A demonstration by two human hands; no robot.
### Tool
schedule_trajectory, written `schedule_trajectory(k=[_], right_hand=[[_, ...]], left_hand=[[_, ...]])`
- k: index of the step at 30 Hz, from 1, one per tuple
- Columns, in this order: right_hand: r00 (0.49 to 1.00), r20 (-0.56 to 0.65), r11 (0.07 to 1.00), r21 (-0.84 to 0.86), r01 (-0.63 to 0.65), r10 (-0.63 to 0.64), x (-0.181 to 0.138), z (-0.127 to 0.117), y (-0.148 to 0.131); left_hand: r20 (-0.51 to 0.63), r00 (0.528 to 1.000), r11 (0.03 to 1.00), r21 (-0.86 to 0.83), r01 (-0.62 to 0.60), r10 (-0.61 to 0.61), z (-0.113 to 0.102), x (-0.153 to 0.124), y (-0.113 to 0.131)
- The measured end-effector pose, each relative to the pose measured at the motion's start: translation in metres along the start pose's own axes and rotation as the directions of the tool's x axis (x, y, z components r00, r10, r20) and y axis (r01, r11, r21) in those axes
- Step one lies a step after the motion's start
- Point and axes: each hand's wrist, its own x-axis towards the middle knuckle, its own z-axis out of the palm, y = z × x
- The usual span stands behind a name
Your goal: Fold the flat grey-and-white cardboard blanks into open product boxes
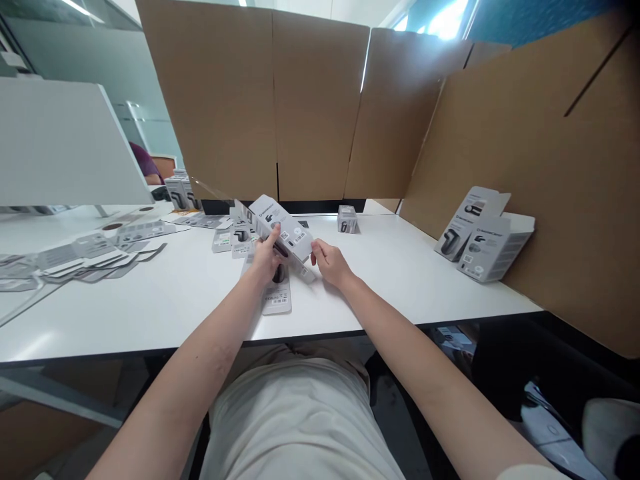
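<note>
A white printed product box (286, 228) is held tilted above the white table. My left hand (267, 259) grips it from the left, thumb across the printed side. At its lower right end, my right hand (330, 261) pinches the edge near an end flap. Under the left hand lies a flat printed carton (277, 300), its upper part hidden by the hand and the box. Behind the left hand more flat cartons (241, 239) lie on the table.
Many flattened cartons (85, 259) spread over the table's left side. A small box (347, 219) stands at the back. Two larger boxes (487, 247) lean at the right against the cardboard wall (560, 173). A white panel (65, 143) rises at the left. Behind it, a person's purple sleeve (144, 161) shows.
</note>
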Motion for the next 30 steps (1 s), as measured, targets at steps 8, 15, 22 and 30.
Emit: schedule_trajectory(k=[8, 15, 22, 30], right_hand=[[0.989, 0.137, 0.998, 0.037, 0.047, -0.051, -0.001, 0.003, -0.004], [0.999, 0.036, 0.998, 0.056, -0.026, 0.024, 0.002, 0.002, 0.006], [0.996, 0.089, 0.996, 0.090, -0.026, 0.018, 0.002, 0.003, 0.007], [0.997, -0.056, 0.999, 0.028, -0.042, 0.043, 0.005, 0.002, 0.013]], left_hand=[[-0.014, 0.998, 0.998, -0.012, 0.055, -0.055, 0.001, -0.001, -0.002], [0.107, 0.993, 0.994, -0.092, 0.065, -0.055, -0.005, -0.004, 0.016], [0.219, 0.948, 0.972, 0.091, 0.218, -0.233, 0.001, -0.014, 0.005], [0.341, 0.912, 0.965, 0.205, 0.164, -0.228, 0.007, -0.021, 0.005]])
